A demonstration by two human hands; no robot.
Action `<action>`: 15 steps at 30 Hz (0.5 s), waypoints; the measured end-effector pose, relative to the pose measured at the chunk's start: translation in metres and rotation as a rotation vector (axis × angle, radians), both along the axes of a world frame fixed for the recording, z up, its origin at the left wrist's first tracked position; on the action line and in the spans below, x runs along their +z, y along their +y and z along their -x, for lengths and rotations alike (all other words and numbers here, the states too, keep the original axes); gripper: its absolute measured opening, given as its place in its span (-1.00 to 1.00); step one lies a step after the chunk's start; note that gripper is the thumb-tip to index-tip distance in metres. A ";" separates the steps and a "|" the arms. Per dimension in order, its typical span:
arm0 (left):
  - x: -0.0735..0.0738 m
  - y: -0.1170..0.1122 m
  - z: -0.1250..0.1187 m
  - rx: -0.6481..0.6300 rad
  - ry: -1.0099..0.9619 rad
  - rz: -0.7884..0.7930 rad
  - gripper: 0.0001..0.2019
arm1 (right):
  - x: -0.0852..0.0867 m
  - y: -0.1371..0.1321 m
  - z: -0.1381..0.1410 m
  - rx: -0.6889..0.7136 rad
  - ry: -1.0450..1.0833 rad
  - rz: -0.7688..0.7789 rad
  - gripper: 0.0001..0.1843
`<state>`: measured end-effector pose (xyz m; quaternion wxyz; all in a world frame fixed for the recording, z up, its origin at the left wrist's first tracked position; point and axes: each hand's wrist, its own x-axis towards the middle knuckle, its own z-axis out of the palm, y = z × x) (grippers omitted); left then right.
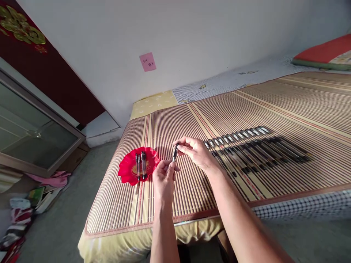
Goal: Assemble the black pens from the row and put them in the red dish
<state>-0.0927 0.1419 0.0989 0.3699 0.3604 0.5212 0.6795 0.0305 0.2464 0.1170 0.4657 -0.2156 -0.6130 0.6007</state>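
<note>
Between my two hands is a pen (174,153) with a dark cap, held tilted above the bamboo mat. My left hand (164,177) pinches its lower part, and the fingers of my right hand (193,149) close on the capped end. Left of my hands, a red scalloped plate (124,170) holds several capped pens (143,164) lying side by side. To the right of my right hand, a row of separate pen caps (233,137) lies on the mat, with a row of uncapped pen bodies (257,157) just in front.
The bamboo mat (175,120) covers a bed against a white wall with a pink note (147,61). A red pillow (323,51) lies at the far right. On the left are a glass-paned door (33,128) and clothes (20,212) on the floor.
</note>
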 end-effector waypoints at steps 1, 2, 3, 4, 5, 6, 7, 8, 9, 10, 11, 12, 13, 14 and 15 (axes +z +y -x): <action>-0.001 0.000 0.000 0.011 -0.008 -0.006 -0.67 | 0.000 0.000 0.000 0.002 0.000 -0.005 -0.81; -0.002 0.000 -0.001 0.019 -0.017 -0.012 -0.66 | 0.000 0.000 0.000 0.010 -0.001 -0.012 -0.80; -0.003 0.000 -0.002 0.020 -0.026 -0.013 -0.65 | 0.000 0.000 0.000 0.022 -0.003 -0.017 -0.79; -0.004 0.000 -0.002 0.017 -0.033 -0.011 -0.65 | 0.000 0.000 0.000 0.036 -0.004 -0.019 -0.78; -0.005 0.000 -0.003 0.011 -0.041 -0.007 -0.65 | 0.000 0.000 0.001 0.048 -0.004 -0.018 -0.78; -0.005 0.000 -0.004 0.001 -0.050 -0.002 -0.65 | -0.001 0.000 0.001 0.055 -0.001 -0.015 -0.78; -0.005 0.000 -0.004 -0.007 -0.061 0.003 -0.65 | -0.002 0.000 0.001 0.056 0.004 -0.011 -0.78; -0.005 0.000 -0.005 -0.016 -0.069 0.007 -0.66 | -0.004 0.001 0.001 0.050 0.007 -0.007 -0.78; -0.004 0.000 -0.005 -0.026 -0.071 0.014 -0.66 | -0.006 0.002 0.001 0.035 0.008 -0.004 -0.79; -0.003 0.000 -0.006 -0.039 -0.065 0.022 -0.66 | -0.009 0.004 0.000 0.016 0.006 0.000 -0.78; -0.002 -0.001 -0.005 -0.058 -0.050 0.034 -0.67 | -0.011 0.005 -0.001 -0.006 0.004 0.008 -0.77; -0.002 -0.002 -0.004 -0.081 -0.024 0.054 -0.67 | -0.014 0.007 -0.002 -0.032 0.003 0.018 -0.75; -0.001 -0.003 -0.003 -0.105 0.014 0.081 -0.67 | -0.016 0.010 -0.003 -0.056 0.006 0.030 -0.73; -0.001 -0.004 -0.001 -0.128 0.062 0.112 -0.68 | -0.017 0.011 -0.004 -0.076 0.010 0.041 -0.71; -0.001 -0.005 0.001 -0.142 0.114 0.143 -0.71 | -0.018 0.013 -0.005 -0.092 0.015 0.048 -0.69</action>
